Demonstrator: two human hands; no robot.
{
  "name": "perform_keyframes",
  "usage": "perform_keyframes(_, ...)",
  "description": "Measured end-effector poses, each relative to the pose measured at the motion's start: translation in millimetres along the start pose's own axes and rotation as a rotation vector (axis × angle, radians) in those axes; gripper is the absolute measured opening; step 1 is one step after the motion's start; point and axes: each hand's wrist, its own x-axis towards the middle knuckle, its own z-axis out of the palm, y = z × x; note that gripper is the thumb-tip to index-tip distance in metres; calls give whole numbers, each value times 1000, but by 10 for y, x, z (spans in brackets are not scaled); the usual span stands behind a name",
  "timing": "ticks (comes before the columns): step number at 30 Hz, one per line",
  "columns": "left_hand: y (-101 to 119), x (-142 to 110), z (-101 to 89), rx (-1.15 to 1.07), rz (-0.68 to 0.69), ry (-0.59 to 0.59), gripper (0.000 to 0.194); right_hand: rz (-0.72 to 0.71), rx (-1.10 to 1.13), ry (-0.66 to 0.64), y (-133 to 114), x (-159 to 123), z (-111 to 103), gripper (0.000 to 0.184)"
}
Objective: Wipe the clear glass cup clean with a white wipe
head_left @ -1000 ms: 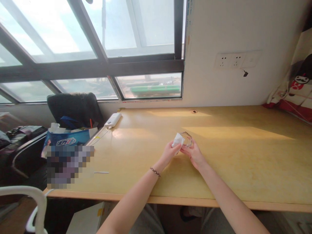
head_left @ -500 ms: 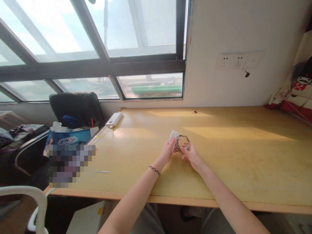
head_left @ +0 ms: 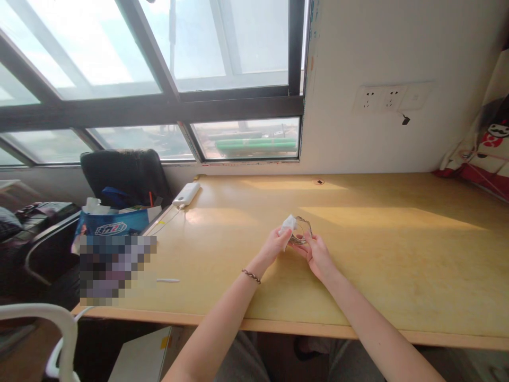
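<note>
Above the middle of the wooden table (head_left: 397,265), both hands are together at a small see-through glass dish (head_left: 304,228) with a dark, shiny, uneven rim. My left hand (head_left: 276,244) is closed on a crumpled white tissue (head_left: 289,224), which presses against the dish's left edge. Wrapped round the right and lower side of the dish is my right hand (head_left: 316,254), its thumb on the near rim. The fingers partly hide the dish's underside. A braided bracelet (head_left: 251,276) circles my left wrist.
A white power strip (head_left: 186,194) with a cable lies at the table's back left. Closer in is a thin white stick-like item (head_left: 168,280). Left of the table stand a blue bag (head_left: 119,225) and a black chair (head_left: 125,178). Red-and-white fabric (head_left: 487,167) lies at the far right.
The tissue has shifted right, over the dish's left rim. The dish has turned and tilted in my hands, and my right fingers now reach further under it.
</note>
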Motion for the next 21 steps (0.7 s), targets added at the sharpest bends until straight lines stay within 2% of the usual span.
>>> perform_keyframes(3, -55, -21, 32, 83, 33, -83, 40, -35, -26, 62, 0, 51, -51, 34)
perform_keyframes(9, -163, 26, -23, 66, 17, 15, 48, -30, -174, 127, -25, 72, -82, 33)
perform_keyframes(14, -146, 27, -15, 58, 58, -29, 48, 38, -179, 51, -64, 22, -41, 41)
perform_keyframes(17, -143, 16, 15, 119, 156, -69, 47, 48, -107, -19, -65, 7, -17, 48)
perform_keyframes(19, -158, 6, 31, 149, 206, -59, 51, 41, -60, -36, -55, 19, -9, 48)
perform_keyframes(21, -174, -3, 37, 139, 177, -24, 60, 31, -21, -14, -45, 41, -8, 46)
